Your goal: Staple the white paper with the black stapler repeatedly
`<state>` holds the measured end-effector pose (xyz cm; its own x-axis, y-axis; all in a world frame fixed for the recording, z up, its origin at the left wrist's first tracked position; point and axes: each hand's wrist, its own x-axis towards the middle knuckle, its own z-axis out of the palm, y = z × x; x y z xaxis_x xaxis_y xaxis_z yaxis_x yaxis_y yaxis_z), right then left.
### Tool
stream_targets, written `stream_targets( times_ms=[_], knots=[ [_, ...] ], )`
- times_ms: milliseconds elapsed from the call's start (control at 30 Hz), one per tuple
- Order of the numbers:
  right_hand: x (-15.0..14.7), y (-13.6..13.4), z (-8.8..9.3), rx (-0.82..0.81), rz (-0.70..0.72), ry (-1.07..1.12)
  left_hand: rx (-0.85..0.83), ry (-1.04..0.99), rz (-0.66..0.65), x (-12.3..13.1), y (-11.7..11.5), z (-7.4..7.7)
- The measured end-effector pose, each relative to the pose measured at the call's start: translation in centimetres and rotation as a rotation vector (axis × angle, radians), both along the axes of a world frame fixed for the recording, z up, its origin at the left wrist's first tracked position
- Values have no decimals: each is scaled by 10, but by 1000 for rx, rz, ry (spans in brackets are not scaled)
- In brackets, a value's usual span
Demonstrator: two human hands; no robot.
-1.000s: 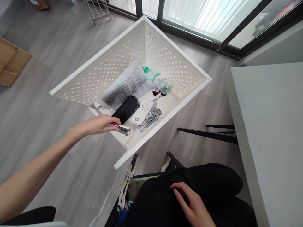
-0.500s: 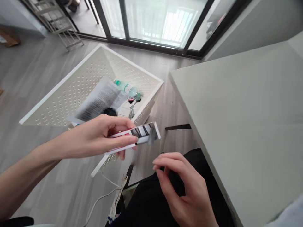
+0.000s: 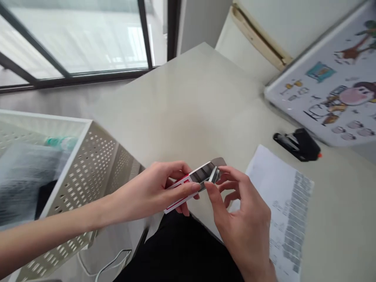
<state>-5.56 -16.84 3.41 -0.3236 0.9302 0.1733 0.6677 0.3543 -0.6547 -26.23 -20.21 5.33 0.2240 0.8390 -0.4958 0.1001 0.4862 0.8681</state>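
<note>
My left hand (image 3: 160,186) is closed around a small staple box (image 3: 202,173), white and red with a dark picture panel. The box tilts up to the right, and the flap at its far end stands open. At that end, my right hand (image 3: 245,213) pinches a silvery strip of staples (image 3: 214,175) between thumb and index finger. Part of the strip still overlaps the box end; whether it is fully out I cannot tell. Both hands are above the table's near edge, over my lap.
Right of my hands lies a printed sheet (image 3: 264,176) on the white table (image 3: 188,113). Behind it are a black stapler (image 3: 299,145) and a white panel with cartoon drawings (image 3: 329,90). On the left stands a perforated white basket (image 3: 96,156) holding a bottle (image 3: 63,141) and papers.
My view has swung right, from the basket toward the table. My right hand has come up to the box's open end and taken hold of the strip of staples. My left hand keeps the box.
</note>
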Motion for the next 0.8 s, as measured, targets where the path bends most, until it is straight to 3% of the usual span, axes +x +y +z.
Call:
stream_targets(
  times_ms=[200, 400, 667, 800],
  knots=[
    [39, 50, 14, -207, -66, -54, 60, -13, -123, 47, 59, -18],
    [75, 80, 9, -240, -41, 15, 82, -1, -201, 68, 91, -29],
    [107, 139, -12, -42, 50, -117, 14, -35, -230, 56, 95, -20],
    [99, 132, -14, 171, 66, -86, 40, -14, -272, 50, 92, -14]
  ],
)
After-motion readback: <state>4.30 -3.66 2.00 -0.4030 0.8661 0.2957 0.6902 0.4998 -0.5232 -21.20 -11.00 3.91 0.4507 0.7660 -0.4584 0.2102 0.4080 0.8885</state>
